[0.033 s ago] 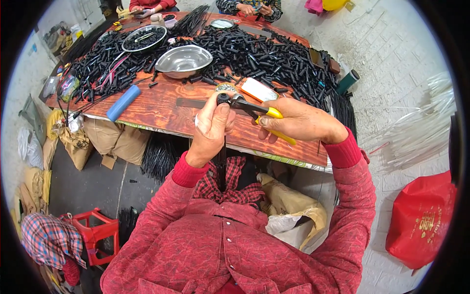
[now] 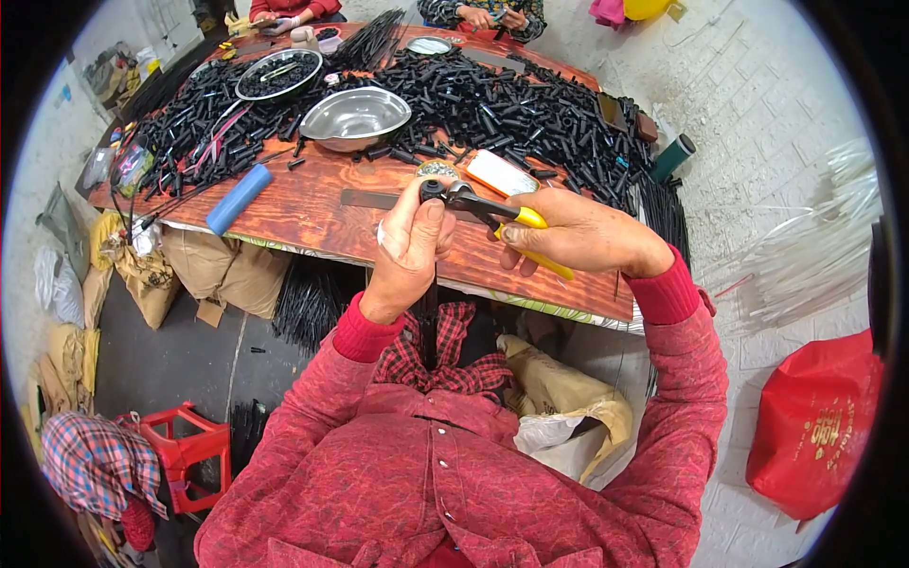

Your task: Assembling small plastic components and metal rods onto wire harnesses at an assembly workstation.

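My left hand is closed around a small black tubular part, its round end facing up between thumb and fingers. A thin dark length hangs below that fist. In my right hand is a pair of pliers with yellow grips, the fingers wrapped round the handles. The dark jaws meet the black part's end; whether they bite on it is too small to tell. Just behind my hands stands a small round tin of tiny pieces. A flat metal strip lies on the table, partly hidden by my left hand.
A heap of black tubes covers the far part of the wooden table. On it are a steel bowl, a filled bowl, a phone-like white slab and a blue roll. Two people work across the table.
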`<state>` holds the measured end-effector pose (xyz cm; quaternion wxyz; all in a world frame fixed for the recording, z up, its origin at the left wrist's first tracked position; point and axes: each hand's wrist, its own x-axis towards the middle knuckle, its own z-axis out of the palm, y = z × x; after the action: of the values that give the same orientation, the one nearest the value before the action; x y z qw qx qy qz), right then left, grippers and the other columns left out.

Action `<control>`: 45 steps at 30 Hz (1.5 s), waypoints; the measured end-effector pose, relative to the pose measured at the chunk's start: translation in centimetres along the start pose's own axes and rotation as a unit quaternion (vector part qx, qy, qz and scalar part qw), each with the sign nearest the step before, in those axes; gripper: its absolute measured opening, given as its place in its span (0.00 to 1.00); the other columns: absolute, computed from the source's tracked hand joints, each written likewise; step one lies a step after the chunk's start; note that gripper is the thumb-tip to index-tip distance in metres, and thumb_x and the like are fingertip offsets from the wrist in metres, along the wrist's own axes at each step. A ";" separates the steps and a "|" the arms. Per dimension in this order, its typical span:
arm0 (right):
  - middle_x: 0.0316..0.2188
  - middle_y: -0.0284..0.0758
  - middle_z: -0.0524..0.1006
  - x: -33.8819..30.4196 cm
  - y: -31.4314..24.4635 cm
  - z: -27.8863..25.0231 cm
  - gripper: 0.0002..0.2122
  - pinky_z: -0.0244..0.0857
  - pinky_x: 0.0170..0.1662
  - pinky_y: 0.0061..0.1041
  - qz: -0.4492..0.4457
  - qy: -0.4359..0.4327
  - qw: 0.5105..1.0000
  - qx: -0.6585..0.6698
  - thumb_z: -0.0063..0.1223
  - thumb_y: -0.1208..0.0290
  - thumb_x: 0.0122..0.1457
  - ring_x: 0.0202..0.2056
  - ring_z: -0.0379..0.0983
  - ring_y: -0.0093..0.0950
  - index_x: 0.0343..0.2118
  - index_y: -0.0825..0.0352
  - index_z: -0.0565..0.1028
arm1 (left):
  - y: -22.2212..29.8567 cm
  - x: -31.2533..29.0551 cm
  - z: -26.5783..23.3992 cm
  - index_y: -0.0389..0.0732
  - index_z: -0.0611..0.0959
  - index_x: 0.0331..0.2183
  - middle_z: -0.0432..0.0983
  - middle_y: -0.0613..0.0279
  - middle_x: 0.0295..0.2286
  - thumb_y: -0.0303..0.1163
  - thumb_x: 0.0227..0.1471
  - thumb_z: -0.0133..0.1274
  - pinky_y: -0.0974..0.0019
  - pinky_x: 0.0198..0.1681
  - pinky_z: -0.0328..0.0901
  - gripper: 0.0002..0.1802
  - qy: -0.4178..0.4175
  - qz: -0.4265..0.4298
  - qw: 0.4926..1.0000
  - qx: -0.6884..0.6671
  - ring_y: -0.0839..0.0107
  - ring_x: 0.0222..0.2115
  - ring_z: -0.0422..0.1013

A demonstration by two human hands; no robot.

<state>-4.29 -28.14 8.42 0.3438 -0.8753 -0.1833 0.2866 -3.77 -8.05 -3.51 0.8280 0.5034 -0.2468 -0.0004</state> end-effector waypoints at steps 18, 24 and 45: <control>0.21 0.45 0.76 -0.2 -0.3 1.7 0.14 0.69 0.32 0.37 -0.046 0.174 0.962 -0.203 0.51 0.63 0.63 0.24 0.75 0.39 0.34 0.72 0.74 | -0.8 0.1 1.0 0.39 0.71 0.48 0.56 0.74 0.17 0.37 0.67 0.40 0.76 0.19 0.49 0.15 0.063 0.052 0.987 0.142 0.84 0.17 0.51; 0.25 0.53 0.77 1.5 0.4 4.9 0.12 0.67 0.33 0.48 -0.017 0.315 0.912 -0.262 0.54 0.64 0.60 0.31 0.75 0.52 0.38 0.69 0.75 | -1.7 1.0 0.4 0.39 0.73 0.49 0.58 0.74 0.18 0.34 0.67 0.39 0.76 0.18 0.51 0.15 0.101 0.085 0.966 0.224 0.85 0.17 0.52; 0.22 0.50 0.76 -0.6 -1.3 1.5 0.10 0.68 0.32 0.44 -0.050 0.230 0.905 -0.354 0.54 0.66 0.56 0.29 0.75 0.49 0.33 0.69 0.78 | -1.0 0.2 0.6 0.36 0.73 0.47 0.53 0.76 0.18 0.48 0.67 0.37 0.76 0.20 0.46 0.25 0.065 0.020 0.995 0.079 0.85 0.18 0.48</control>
<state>-5.86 -26.81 8.72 0.0572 -0.9708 -0.2319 -0.0242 -3.59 -9.09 -4.01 0.7998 0.5613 -0.2015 0.0683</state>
